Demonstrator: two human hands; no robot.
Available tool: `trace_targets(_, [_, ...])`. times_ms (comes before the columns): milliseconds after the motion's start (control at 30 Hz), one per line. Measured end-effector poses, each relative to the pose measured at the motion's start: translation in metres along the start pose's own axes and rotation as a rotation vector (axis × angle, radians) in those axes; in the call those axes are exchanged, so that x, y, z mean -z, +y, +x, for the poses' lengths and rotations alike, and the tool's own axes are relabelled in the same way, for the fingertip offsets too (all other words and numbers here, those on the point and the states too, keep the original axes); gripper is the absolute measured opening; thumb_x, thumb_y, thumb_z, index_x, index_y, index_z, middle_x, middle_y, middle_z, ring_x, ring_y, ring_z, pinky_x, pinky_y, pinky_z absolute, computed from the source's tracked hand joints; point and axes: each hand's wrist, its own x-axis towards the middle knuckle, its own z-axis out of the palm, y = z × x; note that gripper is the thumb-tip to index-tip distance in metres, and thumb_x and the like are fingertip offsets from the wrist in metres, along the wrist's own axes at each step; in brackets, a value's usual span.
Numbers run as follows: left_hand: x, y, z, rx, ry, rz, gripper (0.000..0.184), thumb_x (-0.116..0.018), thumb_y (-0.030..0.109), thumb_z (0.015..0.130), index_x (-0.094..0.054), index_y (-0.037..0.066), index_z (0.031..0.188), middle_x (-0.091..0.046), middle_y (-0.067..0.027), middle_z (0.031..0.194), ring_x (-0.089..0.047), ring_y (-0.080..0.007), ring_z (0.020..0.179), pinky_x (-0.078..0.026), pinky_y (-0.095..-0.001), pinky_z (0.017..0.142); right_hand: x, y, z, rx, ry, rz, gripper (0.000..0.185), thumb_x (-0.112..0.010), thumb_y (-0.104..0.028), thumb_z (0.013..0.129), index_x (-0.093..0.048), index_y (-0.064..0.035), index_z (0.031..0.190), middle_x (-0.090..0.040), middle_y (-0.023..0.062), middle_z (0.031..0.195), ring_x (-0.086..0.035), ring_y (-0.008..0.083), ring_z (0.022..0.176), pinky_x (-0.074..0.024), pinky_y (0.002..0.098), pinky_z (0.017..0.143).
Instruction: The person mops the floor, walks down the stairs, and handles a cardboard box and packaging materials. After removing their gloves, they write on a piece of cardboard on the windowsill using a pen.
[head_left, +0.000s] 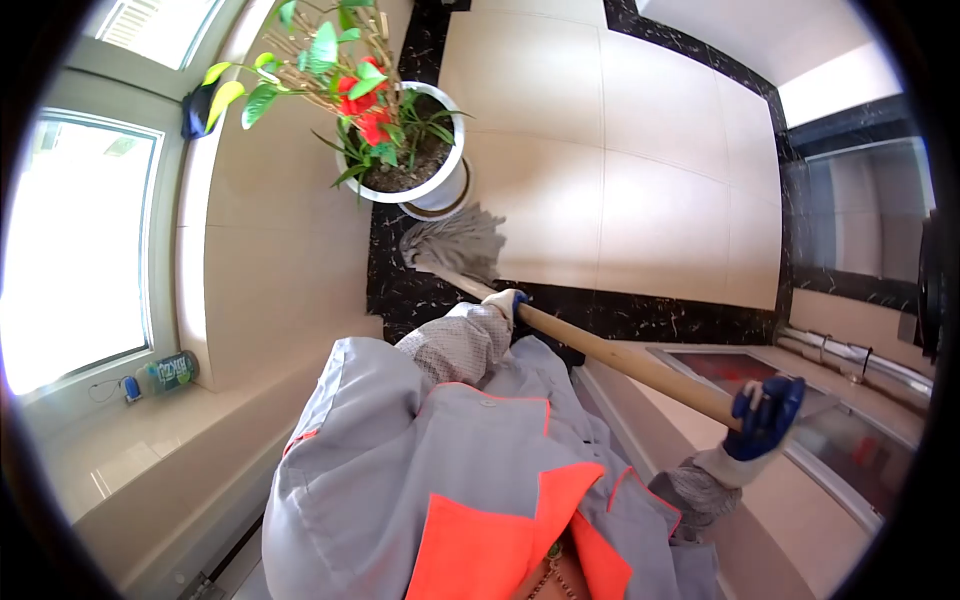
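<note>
Mop (565, 333) sits in both grips, left hand (507, 304) and right hand (764, 417) wrapped round its handle (640, 371); light left-hand steering should spare the flowerpot (457, 155) beyond that hand.

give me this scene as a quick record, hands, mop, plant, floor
left hand: gloved, gripping the mop handle nearer the mop head
right hand: gloved, gripping near the handle's far end
mop head: grey strands spread beside the plant pot
plant pot: white, with soil, green leaves and red flowers
floor: pale tiles, black border
</note>
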Motion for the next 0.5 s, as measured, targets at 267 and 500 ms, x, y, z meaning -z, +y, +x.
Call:
trace_targets(267, [0.114,0.031,-0.1,0.39,0.469,-0.097,0.023,-0.066,0.017,0.082,-0.073,0.013,0.103,-0.073,-0.0146,0.094,-0.071,-0.0262,0.09,-0.056,-0.035,0.08,-0.071,0.003,-0.045,0.143,-0.553,0.421,0.032,-0.045,-0.026,0.107,-0.04,-0.008,0.08,-0.039,0.0007,0.066,-0.04,0.0127,0.044,-0.0404,0.0291,0.038])
trace_targets(500, [0.089,-0.154,-0.023,-0.043,0.715,-0.073,0.023,-0.06,0.019,0.083,-0.071,0.011,0.103,-0.073,-0.0135,0.101,-0.069,-0.0282,0.099,-0.053,-0.0351,0.087,-0.138,0.01,-0.068,0.287,-0.846,0.202,0.031,-0.052,-0.021,0.103,-0.048,0.0103,0.103,-0.053,0.0142,0.074,-0.048,0.0158,0.047,-0.049,0.03,0.039])
